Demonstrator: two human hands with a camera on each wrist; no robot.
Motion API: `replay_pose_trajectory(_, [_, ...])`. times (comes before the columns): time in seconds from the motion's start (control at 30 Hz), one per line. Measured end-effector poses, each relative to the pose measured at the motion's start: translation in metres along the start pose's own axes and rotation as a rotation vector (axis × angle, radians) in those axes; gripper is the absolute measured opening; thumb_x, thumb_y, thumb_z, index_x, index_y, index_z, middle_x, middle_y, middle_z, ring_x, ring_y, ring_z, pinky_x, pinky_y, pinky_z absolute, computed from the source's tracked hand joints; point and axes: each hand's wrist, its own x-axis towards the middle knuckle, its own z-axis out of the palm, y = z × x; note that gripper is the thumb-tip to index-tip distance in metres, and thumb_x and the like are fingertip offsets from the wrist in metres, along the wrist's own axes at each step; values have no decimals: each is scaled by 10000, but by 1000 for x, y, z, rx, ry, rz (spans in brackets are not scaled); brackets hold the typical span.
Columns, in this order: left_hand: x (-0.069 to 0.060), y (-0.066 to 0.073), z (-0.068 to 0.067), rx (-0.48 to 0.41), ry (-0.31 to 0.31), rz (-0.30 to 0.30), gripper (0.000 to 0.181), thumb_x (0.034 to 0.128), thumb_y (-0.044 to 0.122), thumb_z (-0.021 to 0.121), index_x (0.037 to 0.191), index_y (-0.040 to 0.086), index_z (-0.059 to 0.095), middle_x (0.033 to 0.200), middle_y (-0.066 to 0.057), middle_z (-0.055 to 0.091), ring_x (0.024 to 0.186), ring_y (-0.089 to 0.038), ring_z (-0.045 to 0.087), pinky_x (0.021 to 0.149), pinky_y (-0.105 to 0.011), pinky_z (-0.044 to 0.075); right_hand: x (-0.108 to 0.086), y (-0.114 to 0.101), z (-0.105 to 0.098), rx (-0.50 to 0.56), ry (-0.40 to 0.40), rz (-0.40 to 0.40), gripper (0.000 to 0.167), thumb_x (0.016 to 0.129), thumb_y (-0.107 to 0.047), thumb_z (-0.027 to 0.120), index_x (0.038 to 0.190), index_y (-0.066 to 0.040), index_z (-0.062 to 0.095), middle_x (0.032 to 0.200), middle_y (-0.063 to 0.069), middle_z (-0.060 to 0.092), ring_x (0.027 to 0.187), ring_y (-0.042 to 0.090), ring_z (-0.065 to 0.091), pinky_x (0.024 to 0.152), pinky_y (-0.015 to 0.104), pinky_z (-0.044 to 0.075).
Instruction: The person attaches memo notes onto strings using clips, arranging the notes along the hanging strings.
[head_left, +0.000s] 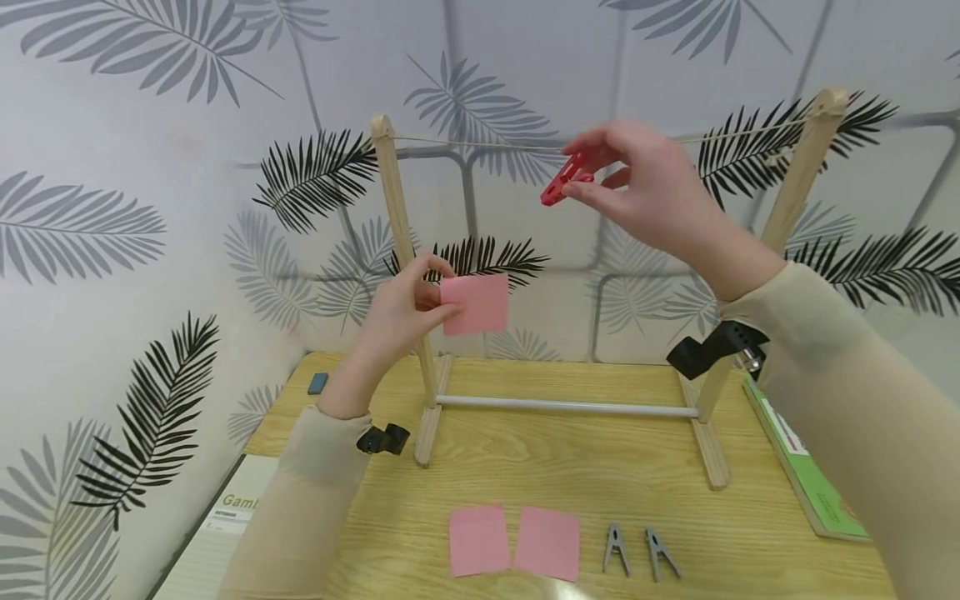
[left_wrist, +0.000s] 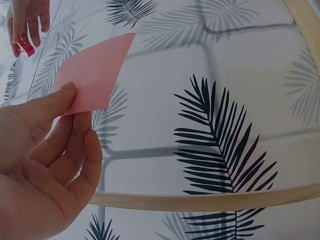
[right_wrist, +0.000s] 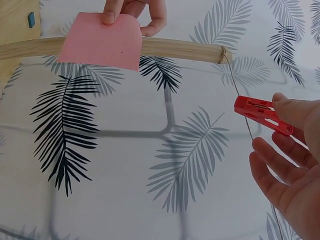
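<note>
The left hand [head_left: 405,312] pinches a pink paper square [head_left: 477,305] by its left edge, thumb in front, below the string and near the left wooden post. In the left wrist view the sheet [left_wrist: 97,75] curves slightly. Up by the string [head_left: 487,146], the right hand [head_left: 648,187] pinches a red clothespin [head_left: 558,183] between thumb and fingers. The clothespin [right_wrist: 260,114] overlaps the string in the right wrist view; whether it touches the string cannot be told. On the table lie two more pink paper squares [head_left: 480,542] and two grey clothespins [head_left: 615,550].
A wooden frame with a left post [head_left: 397,200], a right post [head_left: 802,183] and a white lower bar [head_left: 562,406] stands on the table [head_left: 555,467]. A green book [head_left: 810,475] lies at right, a notebook [head_left: 217,533] at left, a small blue block [head_left: 318,383] at back left.
</note>
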Motion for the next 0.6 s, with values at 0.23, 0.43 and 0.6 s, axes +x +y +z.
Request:
replay_pose_trajectory(0.23, [8,3,0,-74,12,-33,358,892,110,740,1191,141,545,923,-115,748,870,-219,719,846,-404,557,13,-6,-2,51,3,25,403,929,-188,701,1308,-87,610,1185,99,651,1048,184,621,826,156,513])
replay_pose_trajectory(0.43, [15,5,0,-159,15,-47,328,892,102,740,1174,126,576,987,-132,743,916,-229,714,815,-377,543,25,-9,-2,83,-14,50,444,935,-210,690,1353,-111,578,1186,83,647,1048,140,604,921,280,533])
replay_pose_trajectory(0.6, [20,4,0,-214,24,-38,311,892,88,736,1161,95,581,1010,-155,737,900,-235,710,750,-334,549,33,-13,-2,103,-15,82,487,919,-207,708,1369,-109,551,1173,90,656,1030,131,606,934,269,526])
